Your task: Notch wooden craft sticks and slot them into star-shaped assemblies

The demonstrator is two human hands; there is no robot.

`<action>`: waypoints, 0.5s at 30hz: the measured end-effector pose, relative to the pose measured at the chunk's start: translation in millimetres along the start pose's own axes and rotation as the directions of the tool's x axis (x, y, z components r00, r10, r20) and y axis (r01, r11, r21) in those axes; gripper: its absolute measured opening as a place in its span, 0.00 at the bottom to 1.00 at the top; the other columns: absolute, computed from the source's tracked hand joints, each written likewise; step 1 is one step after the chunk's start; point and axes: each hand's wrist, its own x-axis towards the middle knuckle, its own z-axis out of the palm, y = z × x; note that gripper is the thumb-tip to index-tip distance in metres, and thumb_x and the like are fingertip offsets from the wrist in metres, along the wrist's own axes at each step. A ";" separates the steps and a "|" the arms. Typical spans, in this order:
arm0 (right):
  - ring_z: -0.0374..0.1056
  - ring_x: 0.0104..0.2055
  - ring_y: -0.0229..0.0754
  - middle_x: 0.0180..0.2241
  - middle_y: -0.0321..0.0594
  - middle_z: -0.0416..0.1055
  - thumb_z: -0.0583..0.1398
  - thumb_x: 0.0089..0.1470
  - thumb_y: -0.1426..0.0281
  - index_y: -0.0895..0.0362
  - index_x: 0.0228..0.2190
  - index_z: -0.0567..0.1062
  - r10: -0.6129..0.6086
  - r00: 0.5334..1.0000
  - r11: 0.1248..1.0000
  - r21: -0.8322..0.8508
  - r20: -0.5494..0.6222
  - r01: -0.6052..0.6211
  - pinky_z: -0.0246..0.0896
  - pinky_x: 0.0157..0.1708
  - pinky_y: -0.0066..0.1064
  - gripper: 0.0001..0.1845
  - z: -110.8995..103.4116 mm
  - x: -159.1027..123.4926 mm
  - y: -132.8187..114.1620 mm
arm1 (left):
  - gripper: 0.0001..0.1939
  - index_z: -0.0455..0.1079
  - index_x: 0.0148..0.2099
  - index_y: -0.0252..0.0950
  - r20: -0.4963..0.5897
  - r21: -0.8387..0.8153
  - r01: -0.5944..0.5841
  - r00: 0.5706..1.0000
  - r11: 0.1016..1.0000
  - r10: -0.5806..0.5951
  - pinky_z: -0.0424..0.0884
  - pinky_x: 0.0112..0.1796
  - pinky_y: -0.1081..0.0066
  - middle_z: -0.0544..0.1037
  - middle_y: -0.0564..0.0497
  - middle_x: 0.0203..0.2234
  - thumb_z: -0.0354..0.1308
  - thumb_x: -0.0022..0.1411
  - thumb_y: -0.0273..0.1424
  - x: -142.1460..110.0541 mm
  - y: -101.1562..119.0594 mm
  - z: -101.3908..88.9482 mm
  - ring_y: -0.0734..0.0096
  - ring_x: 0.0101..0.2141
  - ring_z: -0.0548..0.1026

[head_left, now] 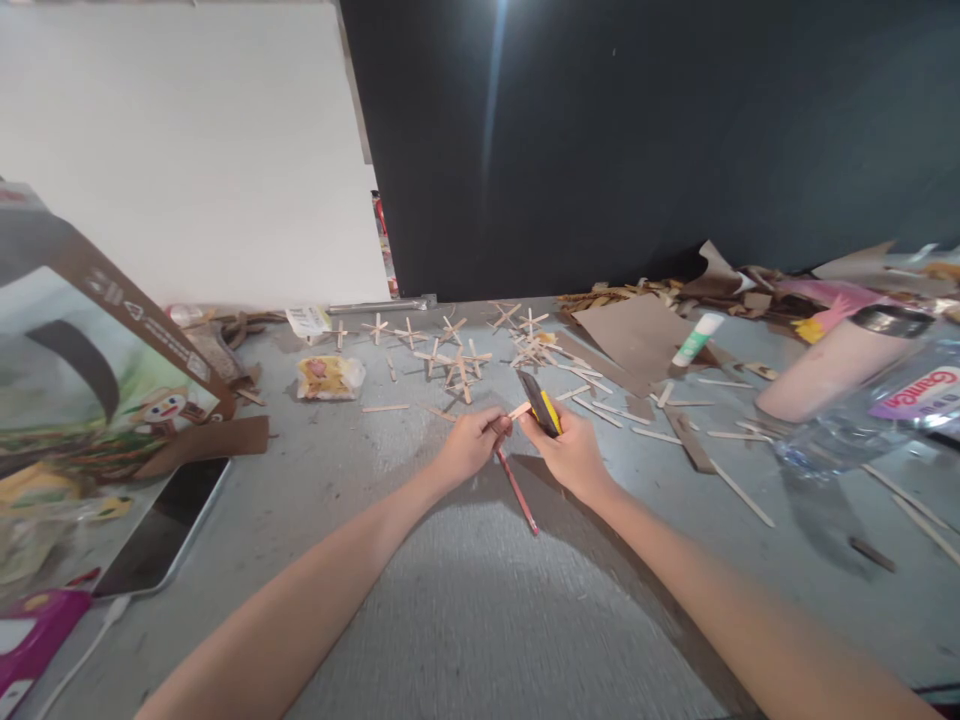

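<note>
My right hand (574, 455) is closed around a yellow and black utility knife (546, 412), its dark end pointing away from me. Pinched in my left hand (474, 442) is a short wooden stick (519, 410), which reaches across toward the knife. A red pencil (517, 492) slants down toward me from just under my left fingers; whether they touch it I cannot tell. Beyond my hands stand several star shapes (463, 368) made of crossed wooden sticks. Loose flat sticks (600, 412) lie to the right of them.
At left are a phone (166, 525) on a cable, a purple object (41, 635) and a printed bag (112, 330). A wrapped snack (328, 378) lies farther back. On the right are a glue stick (697, 340), cardboard (626, 335), a pink tumbler (832, 365) and a plastic bottle (847, 435).
</note>
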 end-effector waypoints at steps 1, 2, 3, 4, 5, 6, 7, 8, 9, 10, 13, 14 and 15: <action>0.59 0.26 0.42 0.21 0.33 0.62 0.58 0.58 0.54 0.52 0.25 0.69 0.005 1.000 1.000 -0.001 -0.006 -0.005 0.54 0.29 0.32 0.17 0.4 -0.1 0.6 | 0.19 0.58 0.27 0.39 0.000 0.008 0.002 1.000 1.000 -0.002 0.58 0.28 0.72 0.62 0.58 0.16 0.48 0.71 0.40 -0.1 0.7 -0.2 0.73 0.22 0.62; 0.59 0.26 0.41 0.21 0.33 0.61 0.58 0.57 0.54 0.52 0.25 0.69 0.011 1.000 1.000 -0.003 -0.011 -0.011 0.54 0.29 0.32 0.17 0.9 -0.2 1.3 | 0.19 0.58 0.27 0.39 -0.001 0.015 0.004 1.000 1.000 -0.004 0.58 0.29 0.72 0.62 0.58 0.16 0.47 0.71 0.39 -0.2 1.3 -0.3 0.73 0.22 0.62; 0.58 0.26 0.41 0.21 0.33 0.61 0.58 0.57 0.54 0.52 0.24 0.68 0.018 1.000 1.000 -0.004 -0.015 -0.018 0.54 0.28 0.32 0.17 1.3 -0.4 2.0 | 0.19 0.58 0.27 0.39 -0.001 0.017 0.007 1.000 1.000 -0.007 0.58 0.29 0.72 0.62 0.58 0.16 0.47 0.71 0.39 -0.1 1.8 -0.3 0.73 0.22 0.62; 0.58 0.26 0.41 0.21 0.33 0.61 0.58 0.57 0.54 0.52 0.24 0.68 0.026 1.000 1.000 -0.006 -0.015 -0.026 0.54 0.28 0.32 0.17 1.8 -0.6 2.5 | 0.18 0.57 0.27 0.39 0.000 0.017 0.011 1.000 1.000 -0.011 0.59 0.29 0.72 0.62 0.58 0.16 0.47 0.71 0.38 0.0 2.1 -0.3 0.73 0.22 0.62; 0.58 0.26 0.41 0.21 0.33 0.61 0.58 0.56 0.54 0.52 0.24 0.68 0.034 0.999 0.999 -0.007 -0.014 -0.034 0.54 0.28 0.32 0.17 2.2 -0.9 2.9 | 0.18 0.57 0.27 0.39 0.002 0.015 0.014 1.000 1.000 -0.014 0.59 0.29 0.72 0.62 0.58 0.17 0.47 0.71 0.37 0.2 2.3 -0.2 0.73 0.22 0.62; 0.58 0.26 0.41 0.21 0.33 0.61 0.58 0.56 0.53 0.52 0.25 0.68 0.043 0.999 0.999 -0.008 -0.014 -0.043 0.54 0.28 0.32 0.17 2.6 -1.1 3.2 | 0.18 0.57 0.27 0.39 0.002 0.014 0.019 1.000 1.000 -0.019 0.58 0.29 0.72 0.62 0.58 0.17 0.47 0.71 0.37 0.4 2.2 -0.1 0.73 0.22 0.62; 0.57 0.25 0.41 0.21 0.33 0.61 0.58 0.56 0.53 0.52 0.24 0.68 0.052 0.999 0.999 -0.006 -0.015 -0.052 0.53 0.28 0.32 0.17 2.9 -1.4 3.4 | 0.18 0.57 0.27 0.39 0.003 0.012 0.024 1.000 1.000 -0.024 0.58 0.29 0.72 0.62 0.58 0.17 0.48 0.70 0.37 0.7 2.0 0.1 0.73 0.22 0.62; 0.57 0.25 0.41 0.21 0.33 0.61 0.58 0.56 0.53 0.52 0.24 0.68 0.062 0.998 0.998 -0.003 -0.019 -0.062 0.53 0.28 0.32 0.17 3.2 -1.7 3.6 | 0.18 0.57 0.26 0.39 0.004 0.010 0.029 1.000 1.000 -0.029 0.58 0.29 0.72 0.62 0.58 0.17 0.48 0.70 0.36 0.9 1.7 0.3 0.73 0.22 0.61; 0.57 0.25 0.40 0.20 0.33 0.61 0.58 0.56 0.53 0.52 0.24 0.67 0.071 0.997 0.997 0.002 -0.024 -0.071 0.53 0.27 0.32 0.18 3.6 -2.0 3.8 | 0.17 0.58 0.26 0.39 0.004 0.008 0.033 0.999 0.999 -0.033 0.58 0.29 0.72 0.62 0.58 0.17 0.48 0.70 0.36 1.1 1.3 0.4 0.72 0.22 0.61; 0.56 0.24 0.40 0.20 0.32 0.60 0.59 0.55 0.53 0.51 0.23 0.66 0.081 0.996 0.997 0.008 -0.027 -0.081 0.52 0.27 0.32 0.18 4.0 -2.4 4.1 | 0.17 0.58 0.26 0.39 0.005 0.007 0.036 0.999 0.999 -0.036 0.58 0.29 0.72 0.62 0.58 0.17 0.48 0.70 0.36 1.2 1.0 0.4 0.72 0.22 0.61; 0.55 0.24 0.39 0.19 0.32 0.59 0.59 0.55 0.53 0.51 0.22 0.65 0.111 0.994 0.993 0.031 -0.018 -0.110 0.52 0.26 0.32 0.18 5.3 -3.3 4.9 | 0.17 0.59 0.26 0.39 0.001 0.003 0.035 0.999 0.999 -0.035 0.58 0.28 0.72 0.63 0.58 0.17 0.48 0.69 0.35 0.7 0.6 0.4 0.73 0.22 0.61; 0.55 0.23 0.39 0.19 0.31 0.59 0.59 0.55 0.53 0.51 0.22 0.65 0.122 0.992 0.992 0.040 -0.014 -0.122 0.51 0.26 0.32 0.18 5.7 -3.5 5.2 | 0.17 0.59 0.27 0.39 -0.003 -0.001 0.035 0.999 0.999 -0.035 0.58 0.28 0.72 0.63 0.58 0.17 0.48 0.70 0.36 0.4 0.7 0.4 0.73 0.22 0.61; 0.55 0.23 0.39 0.18 0.31 0.59 0.59 0.55 0.52 0.51 0.22 0.66 0.135 0.991 0.990 0.049 -0.011 -0.135 0.52 0.26 0.32 0.19 6.0 -3.5 5.5 | 0.17 0.60 0.27 0.39 -0.007 -0.011 0.036 0.999 0.999 -0.036 0.58 0.28 0.72 0.63 0.58 0.17 0.48 0.70 0.36 0.0 1.0 0.4 0.73 0.21 0.61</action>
